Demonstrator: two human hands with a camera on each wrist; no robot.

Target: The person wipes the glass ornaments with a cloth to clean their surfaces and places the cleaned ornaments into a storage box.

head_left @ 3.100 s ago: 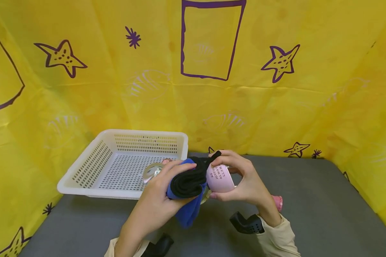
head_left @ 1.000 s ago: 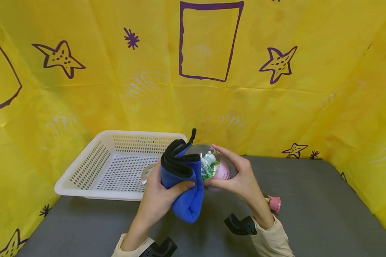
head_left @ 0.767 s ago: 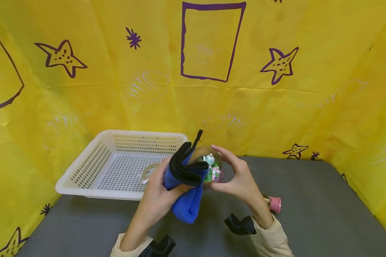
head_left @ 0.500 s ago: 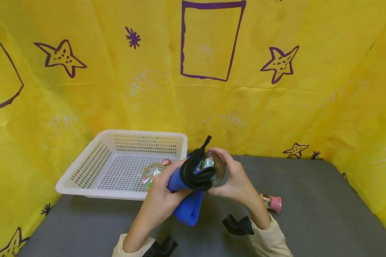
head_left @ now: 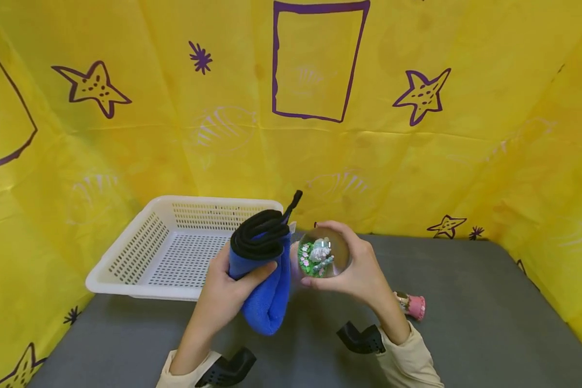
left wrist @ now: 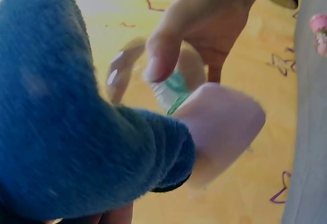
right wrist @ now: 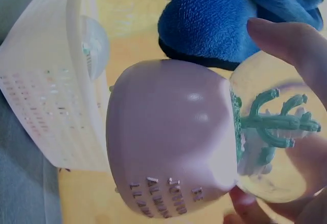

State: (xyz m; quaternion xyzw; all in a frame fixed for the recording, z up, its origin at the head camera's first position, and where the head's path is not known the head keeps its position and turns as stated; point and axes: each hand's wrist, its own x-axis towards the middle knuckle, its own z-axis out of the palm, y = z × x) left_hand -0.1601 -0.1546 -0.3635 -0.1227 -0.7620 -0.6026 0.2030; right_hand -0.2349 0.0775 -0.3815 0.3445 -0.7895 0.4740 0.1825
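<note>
My left hand (head_left: 218, 293) grips a folded blue towel (head_left: 269, 302) with black edging and a black loop on top. Just right of it, my right hand (head_left: 361, 267) holds a snow globe (head_left: 317, 256) by its clear dome, fingers and thumb around it. Inside the dome are a pale figure, green plants and pink flowers. In the right wrist view the globe's pink base (right wrist: 163, 137), with raised lettering, points left, and a green cactus shows in the dome. The towel is close to the base there; whether they touch, I cannot tell.
A white perforated basket (head_left: 150, 291) stands on the grey table at left. A clear dome (right wrist: 97, 50) shows over its rim in the right wrist view. Beside my right forearm lies a small object with a pink base (head_left: 416, 307).
The globe has been turned, its pink base facing the head camera earlier and its dome now. In the last half second, the towel has moved left, off the globe's front.
</note>
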